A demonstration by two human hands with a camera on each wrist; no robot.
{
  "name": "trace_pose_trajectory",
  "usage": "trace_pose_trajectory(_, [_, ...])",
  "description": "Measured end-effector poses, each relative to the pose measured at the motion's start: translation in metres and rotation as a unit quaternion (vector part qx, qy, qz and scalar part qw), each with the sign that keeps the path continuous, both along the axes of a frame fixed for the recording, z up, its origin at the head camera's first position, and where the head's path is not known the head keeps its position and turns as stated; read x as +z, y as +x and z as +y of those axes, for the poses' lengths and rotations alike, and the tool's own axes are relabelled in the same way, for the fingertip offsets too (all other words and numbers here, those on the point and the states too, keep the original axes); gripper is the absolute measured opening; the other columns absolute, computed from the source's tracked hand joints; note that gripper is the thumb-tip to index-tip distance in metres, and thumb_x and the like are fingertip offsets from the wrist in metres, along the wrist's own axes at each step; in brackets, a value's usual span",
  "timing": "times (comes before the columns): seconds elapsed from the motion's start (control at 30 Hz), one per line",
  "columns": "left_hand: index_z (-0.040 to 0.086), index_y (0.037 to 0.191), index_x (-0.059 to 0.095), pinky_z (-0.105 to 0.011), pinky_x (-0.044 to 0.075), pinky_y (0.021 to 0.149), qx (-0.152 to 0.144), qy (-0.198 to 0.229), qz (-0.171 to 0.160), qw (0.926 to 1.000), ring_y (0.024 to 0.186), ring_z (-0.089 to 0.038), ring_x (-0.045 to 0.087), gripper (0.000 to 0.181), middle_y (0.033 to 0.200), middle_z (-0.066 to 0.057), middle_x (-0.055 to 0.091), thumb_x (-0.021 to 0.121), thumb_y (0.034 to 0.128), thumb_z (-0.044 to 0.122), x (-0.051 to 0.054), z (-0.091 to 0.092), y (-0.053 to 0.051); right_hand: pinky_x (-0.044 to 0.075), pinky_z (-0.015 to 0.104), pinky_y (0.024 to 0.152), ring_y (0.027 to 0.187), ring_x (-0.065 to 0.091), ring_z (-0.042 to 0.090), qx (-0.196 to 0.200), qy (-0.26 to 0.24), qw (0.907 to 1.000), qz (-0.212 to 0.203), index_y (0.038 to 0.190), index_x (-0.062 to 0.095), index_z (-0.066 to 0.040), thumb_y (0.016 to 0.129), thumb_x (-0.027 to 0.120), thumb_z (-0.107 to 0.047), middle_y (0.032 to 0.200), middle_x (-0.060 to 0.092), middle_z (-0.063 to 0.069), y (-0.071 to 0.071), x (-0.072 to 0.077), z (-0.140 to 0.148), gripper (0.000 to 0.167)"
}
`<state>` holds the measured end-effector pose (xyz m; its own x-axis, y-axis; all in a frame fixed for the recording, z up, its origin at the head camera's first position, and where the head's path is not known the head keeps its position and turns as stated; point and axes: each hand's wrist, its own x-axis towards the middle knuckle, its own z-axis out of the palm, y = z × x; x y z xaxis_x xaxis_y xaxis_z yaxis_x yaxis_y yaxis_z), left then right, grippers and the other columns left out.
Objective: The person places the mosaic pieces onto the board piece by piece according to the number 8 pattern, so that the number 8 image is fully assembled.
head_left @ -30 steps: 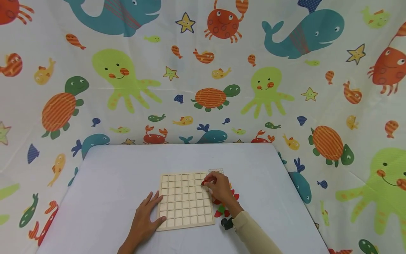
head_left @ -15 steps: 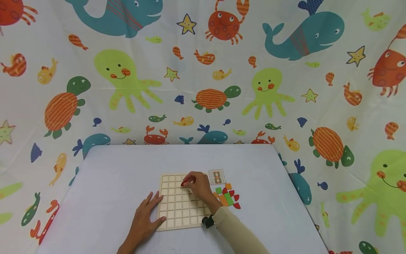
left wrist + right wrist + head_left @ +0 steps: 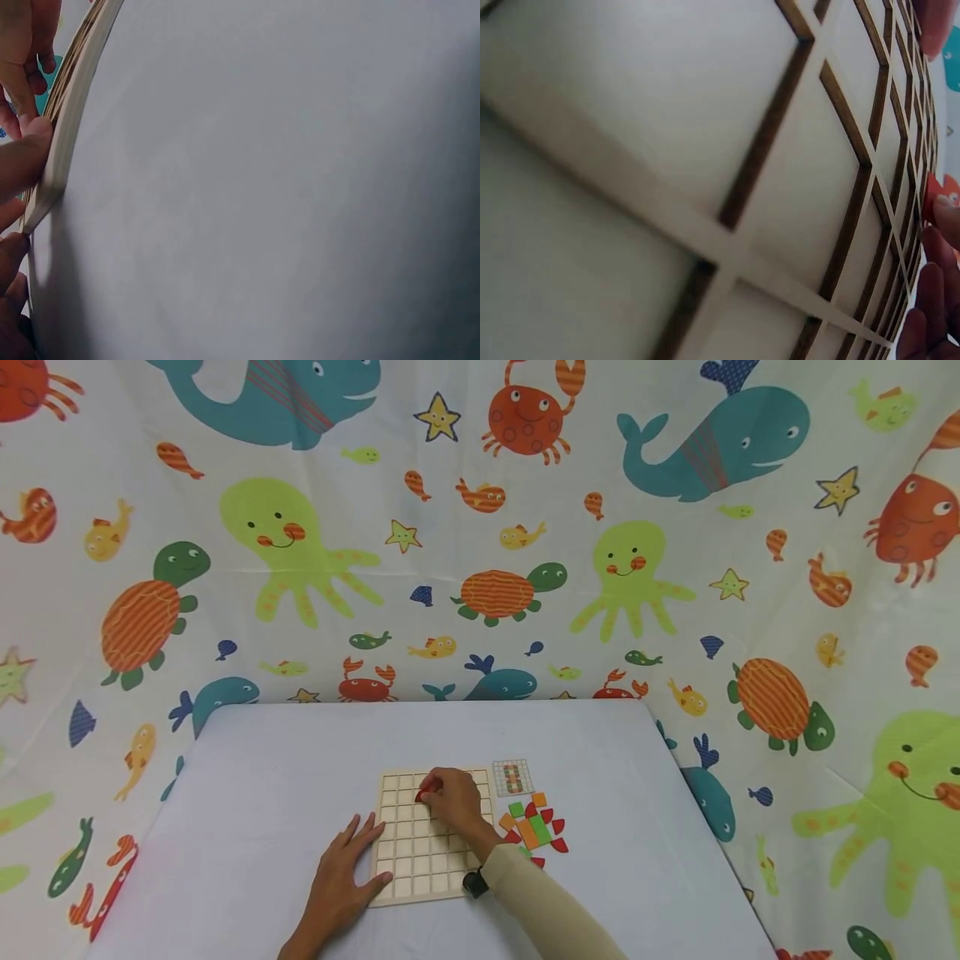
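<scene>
Your right hand (image 3: 456, 800) pinches a red piece (image 3: 421, 796) in its fingers at the far half of the grid board (image 3: 422, 866). Your left hand (image 3: 341, 870), fingers spread, touches the board's left edge. Coloured pieces (image 3: 540, 829) and a card (image 3: 513, 777) lie right of the board.

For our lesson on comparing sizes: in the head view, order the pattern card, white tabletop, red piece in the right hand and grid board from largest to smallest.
1. White tabletop
2. Grid board
3. Pattern card
4. Red piece, partly hidden
</scene>
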<state>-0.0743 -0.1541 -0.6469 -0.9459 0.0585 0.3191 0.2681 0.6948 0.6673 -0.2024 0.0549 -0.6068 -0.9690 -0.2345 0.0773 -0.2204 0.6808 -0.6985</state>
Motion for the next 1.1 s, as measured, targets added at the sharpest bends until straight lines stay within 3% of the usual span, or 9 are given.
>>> trace_pose_trajectory(0.17, [0.012,0.145,0.065,-0.071,0.037,0.111,0.002,-0.005,-0.002,1.0,0.147,-0.051,0.047,0.08,0.159,-0.014,0.057,0.094,0.0741,0.036,-0.001,-0.001,0.001,0.051,0.021,0.067,0.083,0.067,0.01,0.004,0.043,0.999,0.014,0.096,0.079,-0.021,0.094,0.082,-0.019,0.09,0.072,-0.005,0.002,0.002,-0.003,0.004])
trace_pose_trajectory(0.4, [0.012,0.146,0.065,-0.071,0.036,0.113,0.005,-0.008,-0.018,0.9998,0.148,-0.05,0.046,0.08,0.16,-0.012,0.056,0.093,0.0746,0.037,0.0,0.001,0.002,0.05,0.023,0.065,0.083,0.063,0.015,0.002,0.072,0.9973,0.014,0.101,0.085,-0.02,0.095,0.081,-0.021,0.091,0.068,-0.003,0.006,0.001,-0.003,0.008])
trace_pose_trajectory(0.53, [0.012,0.147,0.064,-0.071,0.035,0.114,0.004,-0.01,-0.02,0.9997,0.149,-0.05,0.045,0.08,0.161,-0.013,0.055,0.092,0.076,0.037,0.001,0.001,0.002,0.051,0.024,0.064,0.082,0.063,0.018,0.003,0.119,0.9916,0.052,0.104,0.086,-0.017,0.094,0.082,-0.024,0.092,0.071,-0.002,0.007,0.0,-0.004,0.012])
trace_pose_trajectory(0.67, [0.012,0.146,0.064,-0.071,0.036,0.114,0.005,-0.013,-0.014,0.9998,0.149,-0.05,0.046,0.08,0.16,-0.013,0.056,0.093,0.0755,0.036,0.001,0.0,0.001,0.045,0.022,0.061,0.078,0.057,0.015,0.007,0.151,0.9857,0.074,0.106,0.086,-0.015,0.093,0.084,-0.027,0.093,0.07,-0.002,0.008,0.001,-0.004,0.017])
trace_pose_trajectory(0.77, [0.012,0.146,0.064,-0.07,0.036,0.114,0.007,-0.015,-0.014,0.9998,0.149,-0.049,0.046,0.08,0.16,-0.012,0.056,0.093,0.0749,0.035,0.001,0.0,0.001,0.039,0.019,0.059,0.078,0.054,0.012,0.014,0.125,0.9898,0.066,0.115,0.084,-0.018,0.092,0.084,-0.025,0.093,0.071,-0.002,0.009,0.001,0.001,0.023])
trace_pose_trajectory(0.9, [0.012,0.146,0.064,-0.071,0.035,0.114,0.008,-0.013,-0.02,0.9997,0.149,-0.049,0.045,0.08,0.16,-0.012,0.056,0.093,0.0751,0.035,0.001,0.0,0.002,0.038,0.018,0.055,0.078,0.057,0.011,0.026,0.054,0.9967,0.054,0.128,0.078,-0.021,0.094,0.082,-0.018,0.097,0.075,0.001,0.013,0.005,0.016,0.035])
trace_pose_trajectory(1.1, [0.012,0.146,0.064,-0.068,0.035,0.114,0.008,-0.017,-0.015,0.9997,0.149,-0.048,0.046,0.079,0.16,-0.011,0.056,0.093,0.0756,0.035,0.002,0.001,0.002,0.044,0.021,0.053,0.067,0.056,0.005,0.021,-0.033,0.9985,0.037,0.131,0.077,-0.012,0.094,0.08,-0.012,0.103,0.077,0.008,0.019,0.011,0.05,0.037])
